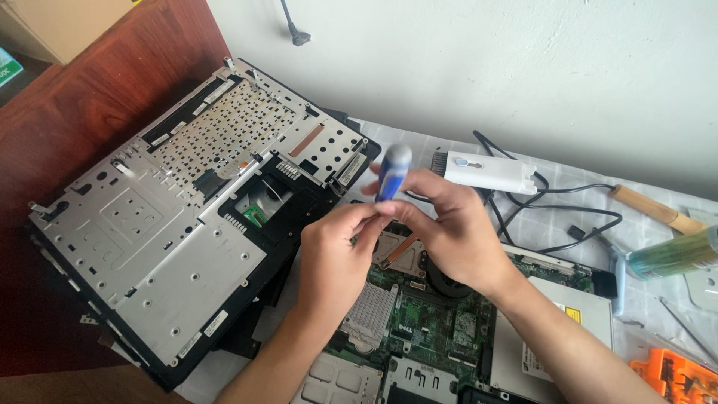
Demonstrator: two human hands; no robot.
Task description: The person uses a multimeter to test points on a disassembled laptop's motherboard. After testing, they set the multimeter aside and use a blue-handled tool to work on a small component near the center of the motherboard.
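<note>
Green circuit-studded laptop motherboard (441, 322) sits nearest, at 6 o'clock. Above it, left hand (333, 258) and right hand (449, 232) both pinch a glossy blue-and-grey plastic screwdriver handle (393, 172), fingers curled tight. Perforated silver metal keyboard frame (187, 217) lies at 10 o'clock.

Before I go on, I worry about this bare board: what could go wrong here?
Both hands, left hand and right hand, hold the screwdriver right above the exposed board; a slip could gouge it. A loosened screw might drop among the board's parts. The case leans off the desk edge and could slide if bumped.
</note>
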